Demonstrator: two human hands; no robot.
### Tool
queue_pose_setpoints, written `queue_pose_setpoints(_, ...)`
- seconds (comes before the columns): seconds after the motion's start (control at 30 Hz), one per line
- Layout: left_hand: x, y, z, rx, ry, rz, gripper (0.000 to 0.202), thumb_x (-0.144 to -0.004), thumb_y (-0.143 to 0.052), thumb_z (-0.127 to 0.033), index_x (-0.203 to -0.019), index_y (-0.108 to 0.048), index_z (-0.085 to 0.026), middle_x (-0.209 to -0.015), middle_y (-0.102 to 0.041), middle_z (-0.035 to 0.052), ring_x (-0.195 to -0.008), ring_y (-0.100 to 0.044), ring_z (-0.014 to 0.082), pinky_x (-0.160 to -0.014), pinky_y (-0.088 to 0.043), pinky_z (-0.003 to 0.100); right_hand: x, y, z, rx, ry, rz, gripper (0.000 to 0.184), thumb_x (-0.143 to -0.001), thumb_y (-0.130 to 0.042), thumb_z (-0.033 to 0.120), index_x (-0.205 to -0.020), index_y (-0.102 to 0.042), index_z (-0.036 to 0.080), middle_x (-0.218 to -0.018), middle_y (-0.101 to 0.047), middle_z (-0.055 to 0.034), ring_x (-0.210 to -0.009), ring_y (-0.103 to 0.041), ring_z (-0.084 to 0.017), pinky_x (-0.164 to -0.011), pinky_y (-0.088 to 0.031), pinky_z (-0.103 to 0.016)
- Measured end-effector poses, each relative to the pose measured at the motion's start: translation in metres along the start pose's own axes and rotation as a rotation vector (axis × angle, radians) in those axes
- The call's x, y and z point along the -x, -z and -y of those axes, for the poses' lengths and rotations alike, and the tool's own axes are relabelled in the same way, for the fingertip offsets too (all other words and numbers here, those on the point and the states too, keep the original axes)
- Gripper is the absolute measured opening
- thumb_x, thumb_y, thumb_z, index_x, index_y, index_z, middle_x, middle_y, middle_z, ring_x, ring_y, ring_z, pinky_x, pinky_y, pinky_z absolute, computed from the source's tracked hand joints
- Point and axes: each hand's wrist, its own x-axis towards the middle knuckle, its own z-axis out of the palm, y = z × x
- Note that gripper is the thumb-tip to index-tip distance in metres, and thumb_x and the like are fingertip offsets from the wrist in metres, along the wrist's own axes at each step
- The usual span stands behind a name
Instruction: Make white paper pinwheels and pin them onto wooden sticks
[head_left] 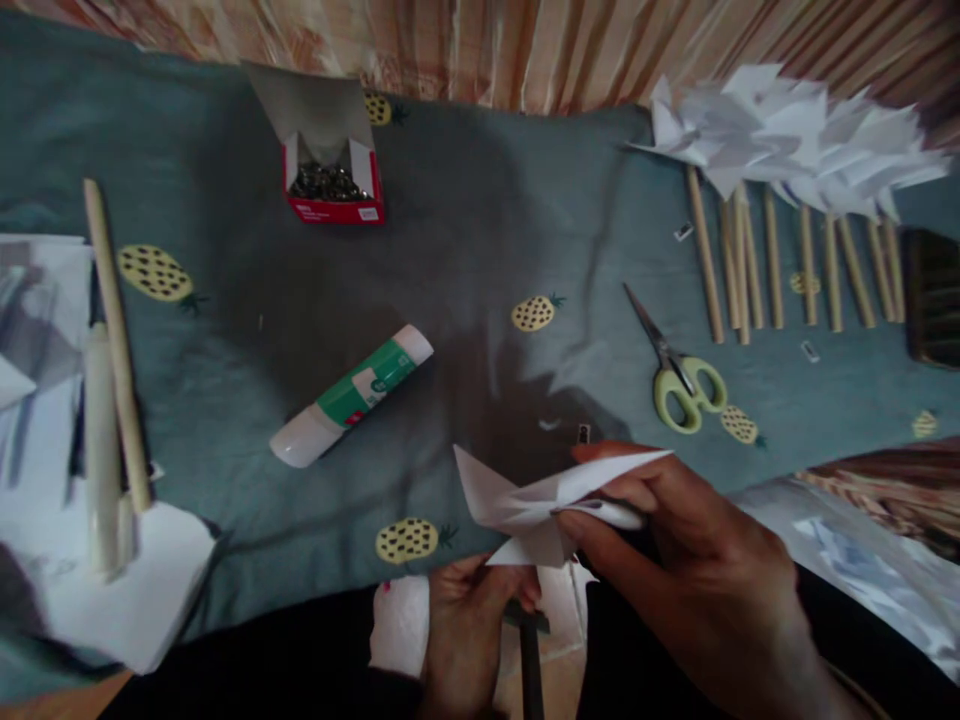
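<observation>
Over the table's near edge, my right hand (697,560) pinches a folded white paper pinwheel (525,505) between thumb and fingers. Its pointed blades spread to the left, and one long blade runs over the fingers. My left hand (472,610) is just below the pinwheel, fingers curled in close to its lower blade; what they hold is hidden. A green and white glue stick (360,390) lies on the cloth beyond my hands. To the right, scissors (679,375) with light green handles rest slightly open.
An open red box (334,195) of small metal pieces stands at the back. Several paper pinwheels (795,135) on wooden sticks (772,270) lie back right, beside a dark object (934,295). White paper (142,590), a stick (116,340) and a whitish tube (103,450) lie left.
</observation>
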Motion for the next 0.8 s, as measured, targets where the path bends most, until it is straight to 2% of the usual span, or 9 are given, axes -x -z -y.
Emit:
queue_pose_setpoints(0.13,0.002,-0.005,-0.004,0.031,-0.026,0.020,0.023,-0.066,-0.067,-0.022,-0.046,-0.060,-0.016,-0.045,-0.056,-0.0021,-0.045,-0.048,0.0091,-0.050,-0.039,0.021,-0.011,0.002,0.001,-0.262,-0.119,0.131,0.014,-0.083,-0.064,0.021,-0.097,-0.063,0.021,-0.093,-0.075,-0.0027,-0.085,-0.072,-0.016,-0.070,-0.058,-0.022)
queue_pose_setpoints(0.3,0.007,-0.012,-0.013,0.090,0.001,0.000,0.026,-0.061,-0.077,-0.033,-0.051,-0.062,-0.014,-0.042,-0.053,-0.0026,-0.040,-0.044,0.0073,-0.043,-0.036,0.019,-0.024,0.003,0.001,-0.441,-0.219,0.211,0.020,-0.079,-0.065,0.021,-0.098,-0.063,0.016,-0.089,-0.075,-0.0043,-0.079,-0.070,-0.015,-0.069,-0.055,-0.025)
queue_pose_setpoints(0.4,0.010,-0.016,-0.017,0.111,-0.009,-0.020,0.025,-0.057,-0.079,-0.034,-0.056,-0.065,-0.013,-0.040,-0.051,-0.0037,-0.037,-0.041,0.0060,-0.039,-0.032,0.018,-0.030,0.003,-0.002,-0.500,-0.228,0.252,0.027,-0.076,-0.066,0.022,-0.102,-0.063,0.016,-0.089,-0.075,-0.0038,-0.077,-0.070,-0.016,-0.066,-0.054,-0.025)
queue_pose_setpoints(0.63,0.014,-0.021,-0.023,0.104,-0.087,-0.029,0.026,-0.051,-0.080,-0.033,-0.059,-0.066,-0.012,-0.041,-0.052,-0.0034,-0.036,-0.041,0.0053,-0.038,-0.031,0.017,-0.042,-0.001,-0.013,-0.449,-0.196,0.261,0.029,-0.066,-0.070,0.020,-0.094,-0.063,0.018,-0.086,-0.075,-0.0048,-0.079,-0.070,-0.020,-0.070,-0.054,-0.029)
queue_pose_setpoints(0.8,0.017,-0.022,-0.026,0.127,-0.168,0.002,0.028,-0.049,-0.082,-0.032,-0.059,-0.066,-0.011,-0.047,-0.056,-0.0020,-0.039,-0.045,0.0047,-0.039,-0.032,0.016,-0.048,0.000,-0.011,-0.401,-0.211,0.299,0.026,-0.062,-0.070,0.014,-0.086,-0.059,0.017,-0.082,-0.074,-0.0035,-0.077,-0.070,-0.018,-0.069,-0.054,-0.028)
